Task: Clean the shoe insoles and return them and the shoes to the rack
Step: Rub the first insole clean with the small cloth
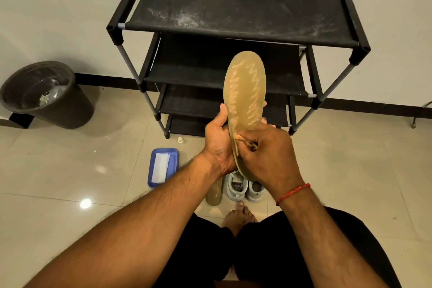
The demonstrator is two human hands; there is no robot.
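Note:
My left hand [218,141] grips a tan insole [244,91] around its lower half and holds it upright in front of the black shoe rack [233,11]. My right hand [268,149] pinches a small cloth or wipe [245,141] against the insole near its heel. A second insole [214,194] lies on the floor below my hands. Beside that insole stand two pale sneakers [245,188], partly hidden by my hands.
A blue tray [174,159] with a white sheet lies on the tiled floor left of the shoes. A small white bottle [180,140] stands by the rack's foot. At the far left by the wall is a dark bin [46,93]. The rack's top shelf is dusty.

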